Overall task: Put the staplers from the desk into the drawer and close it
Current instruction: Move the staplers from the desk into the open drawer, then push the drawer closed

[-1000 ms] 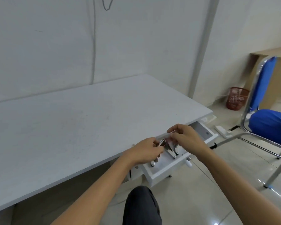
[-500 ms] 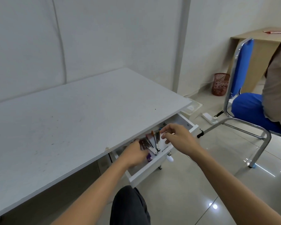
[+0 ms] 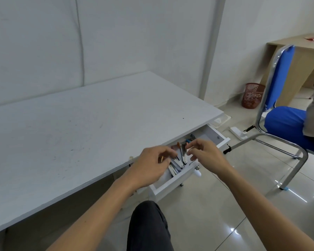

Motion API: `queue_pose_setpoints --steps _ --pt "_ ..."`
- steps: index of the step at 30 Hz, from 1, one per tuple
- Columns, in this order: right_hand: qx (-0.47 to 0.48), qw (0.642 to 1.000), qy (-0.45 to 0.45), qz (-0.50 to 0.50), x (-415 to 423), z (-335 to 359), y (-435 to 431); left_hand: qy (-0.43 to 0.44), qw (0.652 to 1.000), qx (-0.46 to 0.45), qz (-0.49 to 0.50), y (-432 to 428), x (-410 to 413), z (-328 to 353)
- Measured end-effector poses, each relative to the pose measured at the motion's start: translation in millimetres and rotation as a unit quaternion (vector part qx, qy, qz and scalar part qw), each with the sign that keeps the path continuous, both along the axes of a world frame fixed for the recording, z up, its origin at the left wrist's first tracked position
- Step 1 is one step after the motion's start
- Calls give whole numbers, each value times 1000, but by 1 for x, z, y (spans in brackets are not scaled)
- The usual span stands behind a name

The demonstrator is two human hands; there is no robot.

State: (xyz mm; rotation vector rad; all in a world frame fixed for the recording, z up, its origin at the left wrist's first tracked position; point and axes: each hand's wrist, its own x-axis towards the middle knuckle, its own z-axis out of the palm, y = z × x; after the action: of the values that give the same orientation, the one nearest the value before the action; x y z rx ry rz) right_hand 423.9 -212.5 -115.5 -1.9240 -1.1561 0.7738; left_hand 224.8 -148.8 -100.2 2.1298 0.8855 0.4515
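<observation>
The white drawer [image 3: 172,183] under the desk's right front corner stands pulled out. Several metal staplers [image 3: 180,160] with coloured tops lie fanned out inside it. My left hand [image 3: 152,165] reaches into the drawer from the left, its fingers curled over the left ends of the staplers, hiding some of them. My right hand [image 3: 204,154] hovers just right of the staplers with its fingers spread, fingertips close to one stapler's top. No stapler shows on the white desk top [image 3: 80,133].
A white knob [image 3: 198,173] sticks out of the drawer front. My knee [image 3: 149,223] is below the drawer. To the right a person sits on a blue chair [image 3: 283,122]. Farther back stand a red waste basket [image 3: 252,96] and a wooden desk [image 3: 297,51].
Both hands went down from above the drawer into it with the staplers. The right hand has let go and spread its fingers. The camera view shifted left and closer.
</observation>
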Motion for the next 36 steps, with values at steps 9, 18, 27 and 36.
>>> queue_pose_setpoints --steps 9,18,27,36 --pt "-98 981 132 -102 7 -90 -53 48 989 121 66 40 -53 -11" --pt "-13 973 198 -119 -34 -109 -42 47 984 141 94 62 -67 -17" --pt "38 964 217 -150 -66 -105 -15 38 983 146 105 63 -65 -25" --pt "59 971 179 -145 -82 -73 73 49 980 164 103 63 -65 -25"
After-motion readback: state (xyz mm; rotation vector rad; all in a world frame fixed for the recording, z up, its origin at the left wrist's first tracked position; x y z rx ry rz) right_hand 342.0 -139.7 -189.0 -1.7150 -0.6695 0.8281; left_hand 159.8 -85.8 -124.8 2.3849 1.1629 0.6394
